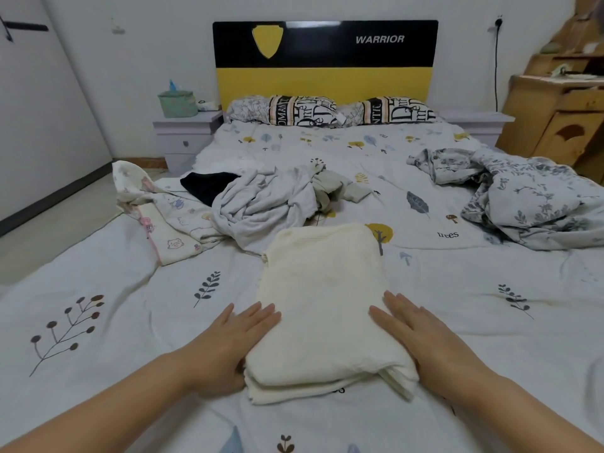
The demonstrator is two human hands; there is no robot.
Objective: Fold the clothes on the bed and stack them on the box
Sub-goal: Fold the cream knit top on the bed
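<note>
On the bed [425,305] lies a folded cream top [322,305]. The left hand [225,344] and right hand [425,338] lie flat, fingers straight, pressing its two sides. A pile of clothes [261,204] waits behind it.

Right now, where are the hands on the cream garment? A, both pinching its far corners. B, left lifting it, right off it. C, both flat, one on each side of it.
C: the left hand and right hand lie flat against either side of the folded cream garment.

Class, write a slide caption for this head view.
Both hands flat beside a folded cream garment on the bed.
</note>
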